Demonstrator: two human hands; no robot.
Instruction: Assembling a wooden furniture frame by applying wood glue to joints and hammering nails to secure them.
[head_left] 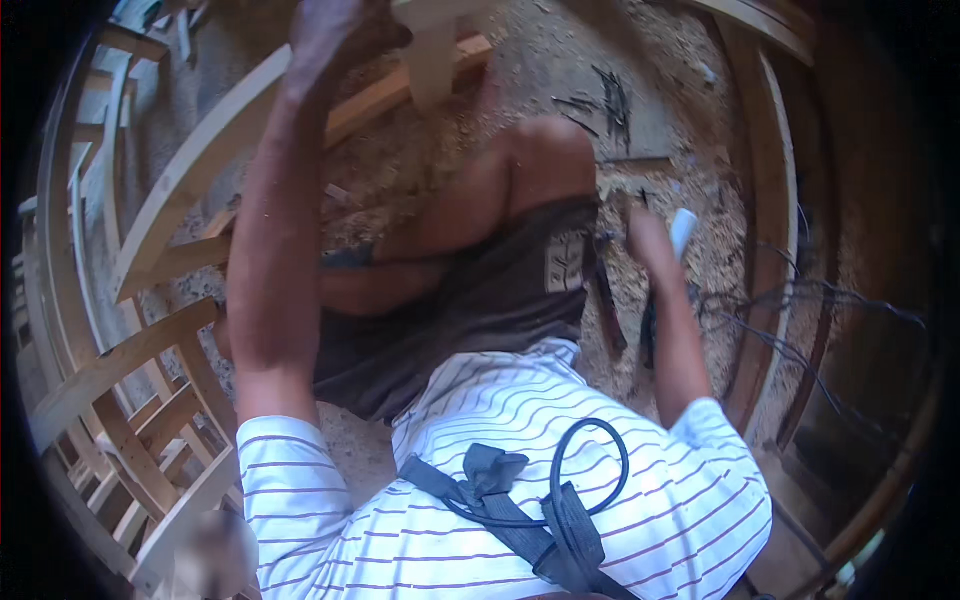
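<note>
The floor (pixel 525 65), littered with shavings, spreads beneath everything, with a stack of wooden pieces (pixel 110 372) on the near left. The frame (pixel 215 130) stands far left, running from the left side toward the far edge, with a short crosspiece (pixel 432 65) meeting its rail. It looks like bare, pale timber: probably stiff, fairly heavy for its length, dry rather than slippery, and not fragile, though edges may be rough and the joint could be the weak spot. The rail seems the best place to take hold, close to the crosspiece, where the weight is likely better balanced than at the near left end. The left grip (pixel 350 35) is on the rail just left of the crosspiece; the far edge cuts it off, so I cannot tell whether it is clamped. The right grip (pixel 652 240) is low on the right, blurred, and I cannot tell whether it is closed on anything. Left of it and nearer lies a dark bar (pixel 607 312); just to its right is a white tube (pixel 683 230); farther off lie thin dark sticks (pixel 615 105).
</note>
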